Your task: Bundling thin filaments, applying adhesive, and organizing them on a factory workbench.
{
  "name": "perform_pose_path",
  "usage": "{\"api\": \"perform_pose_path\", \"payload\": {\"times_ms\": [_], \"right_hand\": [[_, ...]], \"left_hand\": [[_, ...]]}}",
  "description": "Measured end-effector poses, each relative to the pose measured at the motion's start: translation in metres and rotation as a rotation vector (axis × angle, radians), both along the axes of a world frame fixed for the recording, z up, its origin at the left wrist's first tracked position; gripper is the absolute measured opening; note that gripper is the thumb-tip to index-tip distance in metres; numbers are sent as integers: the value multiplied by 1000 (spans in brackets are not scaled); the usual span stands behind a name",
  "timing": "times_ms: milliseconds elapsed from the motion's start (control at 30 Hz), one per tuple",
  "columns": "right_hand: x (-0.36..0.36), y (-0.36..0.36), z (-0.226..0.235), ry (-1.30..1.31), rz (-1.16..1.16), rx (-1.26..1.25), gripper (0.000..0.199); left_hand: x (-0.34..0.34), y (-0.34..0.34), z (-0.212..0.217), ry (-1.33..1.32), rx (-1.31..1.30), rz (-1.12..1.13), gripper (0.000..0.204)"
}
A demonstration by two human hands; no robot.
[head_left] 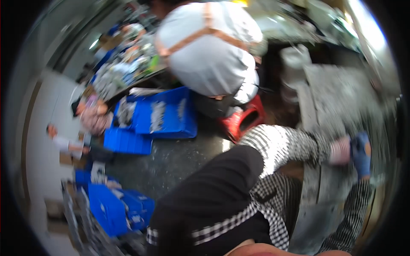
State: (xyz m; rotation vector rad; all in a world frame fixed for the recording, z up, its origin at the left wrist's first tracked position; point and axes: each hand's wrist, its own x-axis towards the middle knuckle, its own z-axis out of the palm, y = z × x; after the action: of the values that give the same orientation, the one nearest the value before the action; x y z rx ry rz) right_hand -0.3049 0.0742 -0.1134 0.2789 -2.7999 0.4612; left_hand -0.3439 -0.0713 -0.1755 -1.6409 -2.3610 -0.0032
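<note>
My left arm, in a black-and-white checked sleeve point(282, 143), reaches to the right over a grey worktable point(329, 94). At its end my left hand point(340, 151) shows a blurred pink-and-white striped covering, its fingers smeared or hidden. From the lower right comes my other arm in a dark striped sleeve point(350, 215). A blue glove with a tan patch covers my right hand point(361, 155), which meets or overlaps the left. Motion blur hides the fingers of both, and I cannot make out anything between them.
A person in a white top with tan straps point(209, 55) bends near a red plastic stool point(245, 119). Blue crates point(175, 115) stand beyond, with more blue crates point(109, 209) at lower left. Two people are farther left. A pale cylindrical container point(295, 59) stands beside the table.
</note>
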Motion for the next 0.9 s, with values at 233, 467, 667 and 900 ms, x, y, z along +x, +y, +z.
{"api": "perform_pose_path", "payload": {"times_ms": [233,467,667,900], "right_hand": [[-49,-29,8,-211,69,-139,13],[-52,24,-3,-63,-18,226,20],[-27,23,18,21,39,186,22],[-46,-36,28,-33,174,303,11]], "left_hand": [[-35,-26,9,12,0,-179,18],[-15,-52,38,-166,-219,2,37],[-13,-64,58,-265,-194,-116,25],[-17,-111,71,-244,-68,-95,14]]}}
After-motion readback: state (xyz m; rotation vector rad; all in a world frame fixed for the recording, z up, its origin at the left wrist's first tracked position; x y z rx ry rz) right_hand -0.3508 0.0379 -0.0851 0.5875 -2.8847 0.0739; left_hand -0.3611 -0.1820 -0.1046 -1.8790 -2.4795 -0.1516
